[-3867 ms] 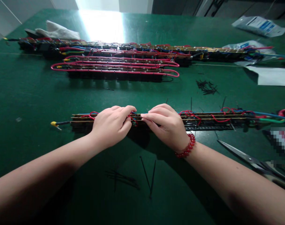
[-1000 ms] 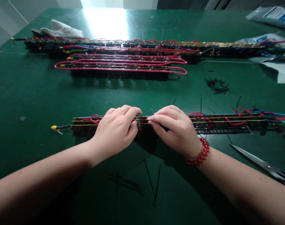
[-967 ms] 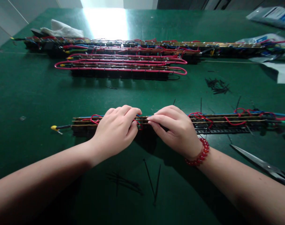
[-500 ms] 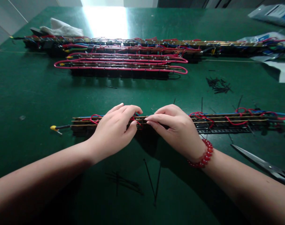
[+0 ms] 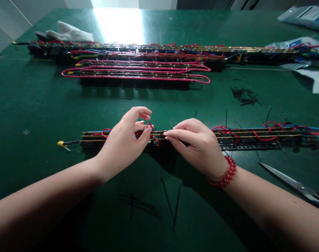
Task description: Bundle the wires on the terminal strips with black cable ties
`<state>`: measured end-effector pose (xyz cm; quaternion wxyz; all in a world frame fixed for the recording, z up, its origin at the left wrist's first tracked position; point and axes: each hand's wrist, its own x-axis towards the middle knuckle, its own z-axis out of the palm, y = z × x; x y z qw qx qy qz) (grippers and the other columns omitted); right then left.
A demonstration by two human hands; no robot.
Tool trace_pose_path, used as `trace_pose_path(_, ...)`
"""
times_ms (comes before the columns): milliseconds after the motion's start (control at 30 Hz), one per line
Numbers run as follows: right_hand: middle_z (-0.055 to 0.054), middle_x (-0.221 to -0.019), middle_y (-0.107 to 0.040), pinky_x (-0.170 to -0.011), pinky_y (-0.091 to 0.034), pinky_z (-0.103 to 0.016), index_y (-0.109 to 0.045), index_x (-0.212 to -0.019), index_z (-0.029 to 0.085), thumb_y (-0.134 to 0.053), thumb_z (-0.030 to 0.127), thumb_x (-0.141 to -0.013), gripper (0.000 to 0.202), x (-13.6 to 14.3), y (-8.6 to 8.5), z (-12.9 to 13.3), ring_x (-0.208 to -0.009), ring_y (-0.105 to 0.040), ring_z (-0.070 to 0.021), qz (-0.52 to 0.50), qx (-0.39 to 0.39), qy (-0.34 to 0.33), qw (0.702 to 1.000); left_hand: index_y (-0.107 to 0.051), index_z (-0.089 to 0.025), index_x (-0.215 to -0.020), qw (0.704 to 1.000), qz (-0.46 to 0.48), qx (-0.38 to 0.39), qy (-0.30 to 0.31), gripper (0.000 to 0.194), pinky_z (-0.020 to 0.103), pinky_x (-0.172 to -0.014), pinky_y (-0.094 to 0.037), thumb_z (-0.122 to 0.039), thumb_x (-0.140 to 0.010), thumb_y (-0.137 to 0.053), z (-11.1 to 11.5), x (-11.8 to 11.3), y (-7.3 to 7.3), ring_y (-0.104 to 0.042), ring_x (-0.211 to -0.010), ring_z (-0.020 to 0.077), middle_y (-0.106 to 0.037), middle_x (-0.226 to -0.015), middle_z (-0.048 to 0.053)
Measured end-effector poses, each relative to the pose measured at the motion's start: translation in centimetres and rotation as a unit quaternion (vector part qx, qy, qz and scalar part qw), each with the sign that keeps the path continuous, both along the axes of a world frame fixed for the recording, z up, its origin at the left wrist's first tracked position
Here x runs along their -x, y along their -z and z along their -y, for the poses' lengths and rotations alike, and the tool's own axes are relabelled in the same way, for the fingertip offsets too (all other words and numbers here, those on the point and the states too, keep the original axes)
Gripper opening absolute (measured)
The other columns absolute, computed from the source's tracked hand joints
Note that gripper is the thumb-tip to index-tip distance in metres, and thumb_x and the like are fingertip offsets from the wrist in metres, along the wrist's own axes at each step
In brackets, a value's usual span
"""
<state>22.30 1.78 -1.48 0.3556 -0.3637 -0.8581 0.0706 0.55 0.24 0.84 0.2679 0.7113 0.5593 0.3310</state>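
Observation:
A long assembly of brass rods, black blocks and coloured wires lies across the table in front of me. Over its left half is my left hand, open, the index finger raised and the thumb beside a small red wire loop. Whether the thumb presses on that loop I cannot tell. My right hand is closed in a pinch at the rods, just right of the loop; what sits between its fingertips is too small to make out. Several thin black ties stick up from the assembly's right part.
Similar wired assemblies lie farther back. A pile of short black pieces is at right. Scissors lie beside my right forearm. Loose black cable ties rest nearer me. Behind are a white cloth and plastic bags.
My left index finger has lifted and the hand has shifted slightly left, baring the red wire loop. The right hand keeps its pinch in nearly the same spot.

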Motion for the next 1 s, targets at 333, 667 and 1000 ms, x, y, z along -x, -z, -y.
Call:
trace_pose_path(333,-0.004,-0.081,-0.073,-0.072,-0.052,-0.033,-0.075,-0.091,0.021,-0.067,0.024,-0.092,0.009,0.5,0.2,-0.2,-0.078,-0.064,-0.0173,-0.005,-0.046,-0.004,0.999,-0.054,-0.026,-0.115,1.0,0.024,0.009,-0.018,0.024,0.022,-0.07,-0.06,-0.024,-0.092,-0.061,-0.8,-0.3,0.2,-0.073,-0.092,0.0139,-0.068,-0.103,0.0)
trace_pose_path(667,-0.004,-0.087,-0.077,-0.08,-0.052,-0.037,-0.072,-0.093,0.019,-0.063,0.019,-0.093,0.009,1.4,-0.2,0.4,-0.087,-0.066,-0.0208,0.034,-0.098,-0.009,0.995,-0.061,-0.024,-0.108,1.0,-0.003,0.004,-0.025,0.021,0.025,-0.071,-0.057,-0.02,-0.088,-0.062,-0.8,-1.1,0.2,-0.073,-0.081,0.0133,-0.072,-0.1,0.0)
trace_pose_path(1000,-0.007,-0.087,-0.076,-0.074,-0.054,-0.033,-0.073,-0.095,0.015,-0.063,0.021,-0.094,0.012,1.5,0.1,-0.2,-0.081,-0.065,-0.019,0.008,-0.052,0.01,0.999,-0.069,-0.024,-0.102,1.0,-0.018,-0.002,-0.02,0.019,0.025,-0.075,-0.056,-0.017,-0.086,-0.062,-0.9,-1.1,0.4,-0.073,-0.083,0.0135,-0.077,-0.098,-0.002)
